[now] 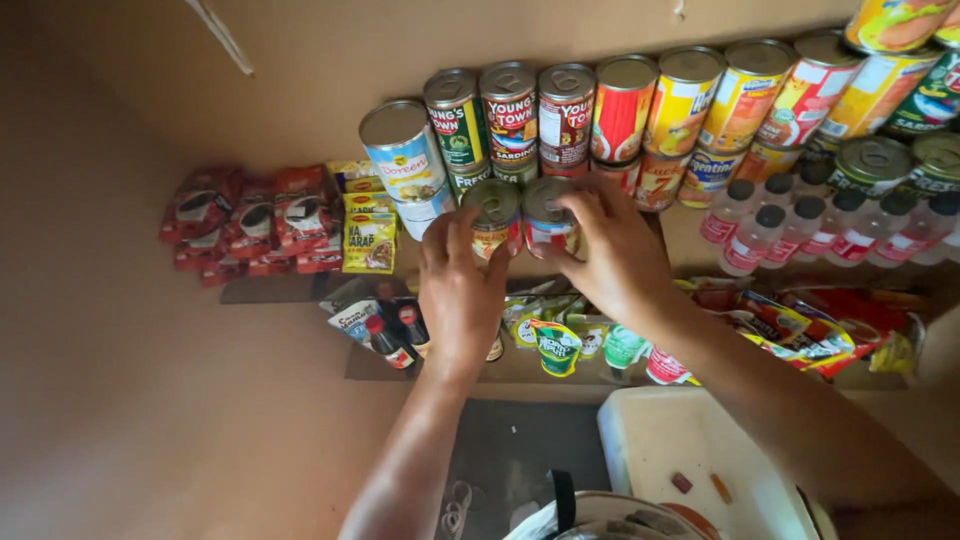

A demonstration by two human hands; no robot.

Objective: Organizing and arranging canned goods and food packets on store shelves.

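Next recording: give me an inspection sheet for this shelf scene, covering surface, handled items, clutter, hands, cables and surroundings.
Surface: brown stepped shelf against a brown wall; goods on each level.
Handled items: two small tins side by side, left tin and right tin, pull-tab tops facing the camera.
Clutter: rows of stacked cans, red sachets, yellow sachets, clear bottles with dark caps, dark sauce bottles, green-lidded cups, snack packets.
Hands: left hand grips the left tin; right hand grips the right tin.
Cables: nothing seen.
Surroundings: white tub below; dark floor patch.
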